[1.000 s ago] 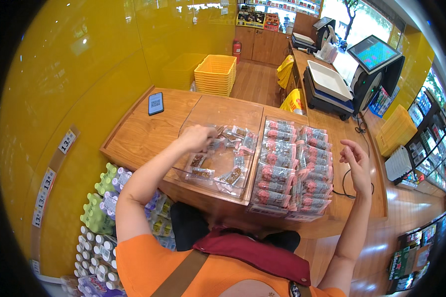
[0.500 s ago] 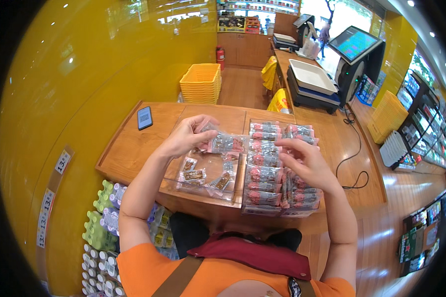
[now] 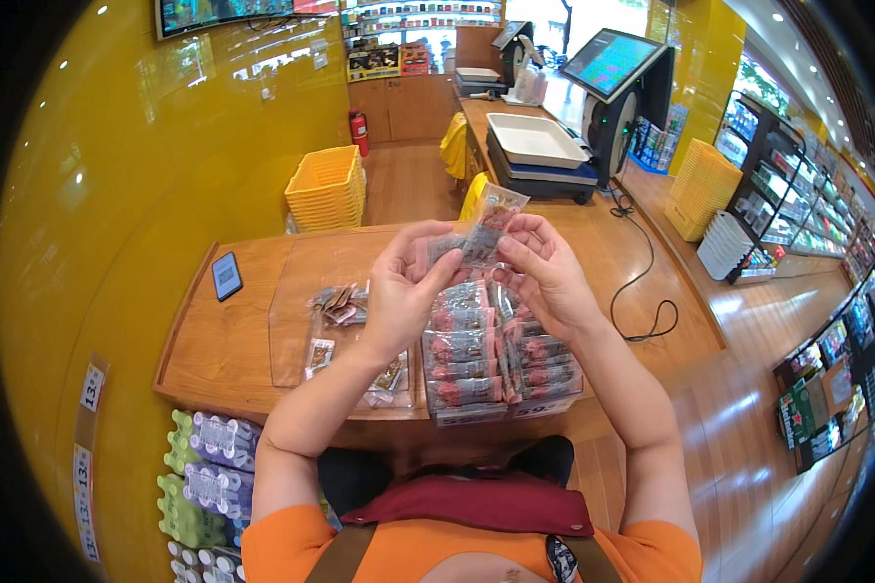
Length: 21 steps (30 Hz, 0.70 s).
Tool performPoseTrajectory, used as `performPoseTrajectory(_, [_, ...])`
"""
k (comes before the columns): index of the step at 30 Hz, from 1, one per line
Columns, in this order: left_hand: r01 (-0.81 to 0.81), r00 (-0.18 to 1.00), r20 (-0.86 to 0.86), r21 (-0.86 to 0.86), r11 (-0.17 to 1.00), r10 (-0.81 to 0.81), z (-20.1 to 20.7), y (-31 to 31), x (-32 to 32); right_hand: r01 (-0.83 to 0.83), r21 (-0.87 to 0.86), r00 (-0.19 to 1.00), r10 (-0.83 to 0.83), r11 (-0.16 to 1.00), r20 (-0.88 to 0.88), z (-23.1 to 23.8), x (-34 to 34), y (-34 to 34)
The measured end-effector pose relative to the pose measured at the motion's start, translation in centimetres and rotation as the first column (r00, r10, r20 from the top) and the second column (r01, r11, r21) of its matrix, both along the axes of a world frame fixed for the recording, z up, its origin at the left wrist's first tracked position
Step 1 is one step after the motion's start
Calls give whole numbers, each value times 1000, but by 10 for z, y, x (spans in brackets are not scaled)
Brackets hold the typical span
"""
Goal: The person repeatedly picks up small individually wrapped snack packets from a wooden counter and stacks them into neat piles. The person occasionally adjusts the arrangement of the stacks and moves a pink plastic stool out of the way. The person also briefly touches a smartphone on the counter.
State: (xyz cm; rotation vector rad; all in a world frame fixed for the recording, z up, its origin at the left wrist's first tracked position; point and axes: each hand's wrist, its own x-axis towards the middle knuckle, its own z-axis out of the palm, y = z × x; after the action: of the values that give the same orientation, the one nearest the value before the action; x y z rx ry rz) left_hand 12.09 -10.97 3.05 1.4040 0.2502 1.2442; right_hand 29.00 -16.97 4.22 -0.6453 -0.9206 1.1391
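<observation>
Above the counter, my left hand [image 3: 408,282] and my right hand [image 3: 546,272] are close together, each closed on small clear snack packets with pink and dark print. One snack packet [image 3: 497,214] sticks up from my right fingers; it overlaps others by my left thumb, and their exact number is hard to make out. Below my hands stands a clear box [image 3: 469,418] filled with two rows of upright, similar packets. Left of it, partly behind my left forearm, lies a shallow clear tray [image 3: 287,335] with several loose packets [image 3: 338,304] inside.
A phone [image 3: 227,276] lies on the wooden counter [image 3: 199,340] at the left. Beyond are stacked yellow baskets [image 3: 324,189], a scale with a white tray [image 3: 538,141] and a register screen [image 3: 612,64]. A black cable [image 3: 642,228] runs down the right side. Bottle packs [image 3: 219,486] stand lower left.
My left hand has moved right with its packets, above the filled box. My right hand has risen from that box and now grips packets beside the left. The whole view has shifted.
</observation>
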Motion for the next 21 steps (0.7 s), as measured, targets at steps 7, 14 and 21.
performPoseTrajectory(7, [73,997,-6,-11,997,-73,9,1,13,48,186,934,-110,981,341,26,39,1])
performPoseTrajectory(14, [1,1000,-1,-174,985,-1,1,33,-10,191,229,397,-289,955,871,12,114,54])
performPoseTrajectory(21, [139,989,10,-350,927,-145,-4,43,-27,69,-103,202,87,992,976,-23,126,89])
